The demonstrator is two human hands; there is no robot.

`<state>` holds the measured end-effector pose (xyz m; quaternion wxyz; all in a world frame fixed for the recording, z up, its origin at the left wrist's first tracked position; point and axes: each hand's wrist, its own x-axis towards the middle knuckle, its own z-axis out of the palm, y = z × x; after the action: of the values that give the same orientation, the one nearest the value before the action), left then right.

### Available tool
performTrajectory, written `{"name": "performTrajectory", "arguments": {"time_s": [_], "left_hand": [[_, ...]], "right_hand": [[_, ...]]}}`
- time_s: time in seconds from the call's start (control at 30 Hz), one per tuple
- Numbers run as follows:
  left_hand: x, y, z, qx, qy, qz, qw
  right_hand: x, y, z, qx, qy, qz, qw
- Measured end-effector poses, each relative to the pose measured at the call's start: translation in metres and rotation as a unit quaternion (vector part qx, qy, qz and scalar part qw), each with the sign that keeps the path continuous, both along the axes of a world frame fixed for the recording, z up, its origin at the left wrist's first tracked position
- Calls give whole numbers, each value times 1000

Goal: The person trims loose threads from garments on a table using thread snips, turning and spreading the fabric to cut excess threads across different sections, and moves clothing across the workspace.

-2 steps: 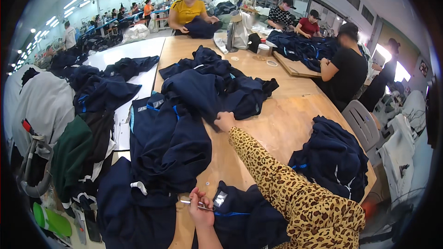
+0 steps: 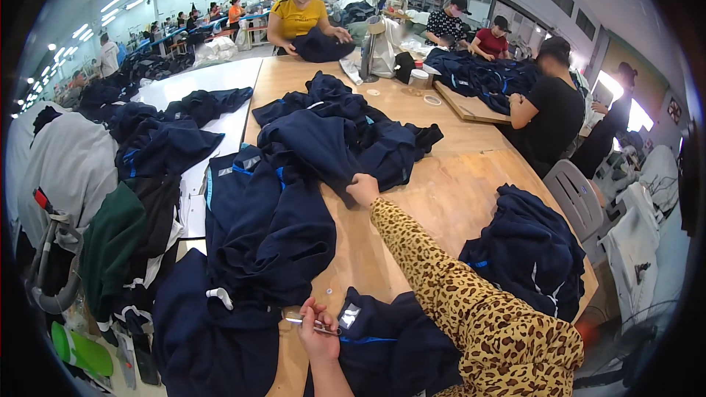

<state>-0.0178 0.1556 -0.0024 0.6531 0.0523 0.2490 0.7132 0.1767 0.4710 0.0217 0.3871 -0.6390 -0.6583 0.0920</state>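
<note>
Stretched out over the wooden table, my right hand (image 2: 362, 190) is closed on the near edge of a navy garment (image 2: 312, 140) that lies crumpled on the pile. My left hand (image 2: 319, 329) is low in the view, fingers wrapped round small metal thread snips (image 2: 329, 330), whose tip points left. Just right of this hand lies another navy garment (image 2: 397, 338) with a silvery patch and a blue stripe. To its upper left a navy garment (image 2: 272, 242) with light blue trim is spread over the table's left part.
A bunched navy garment (image 2: 526, 250) rests on the table's right corner, near a grey chair (image 2: 577, 195). Co-workers stand across the table, one in a yellow shirt (image 2: 298, 22) handling dark cloth. Light and green cloth (image 2: 114, 231) hangs at left. A cup and tape roll (image 2: 432, 100) are farther back.
My right hand has shifted very slightly right with the garment's edge in it. My left hand stays nearly where it was. Across the table, the yellow-shirted person's hands have moved on the dark cloth.
</note>
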Motion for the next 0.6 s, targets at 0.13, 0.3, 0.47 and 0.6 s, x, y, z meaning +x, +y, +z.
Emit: {"name": "performTrajectory", "arguments": {"time_s": [0.13,0.3,0.47,0.6], "left_hand": [[-6,-1,-3,8,13,-3,1000],[1,6,-1,16,-9,-7,1000],[-3,10,-10,35,16,-6,999],[-22,5,-5,27,46,28,998]], "right_hand": [[33,3,51,25,303,-36,952],[155,-19,216,283,161,127,937],[244,-94,386,360,-296,-64,882],[234,-158,445,263,372,56,889]]}}
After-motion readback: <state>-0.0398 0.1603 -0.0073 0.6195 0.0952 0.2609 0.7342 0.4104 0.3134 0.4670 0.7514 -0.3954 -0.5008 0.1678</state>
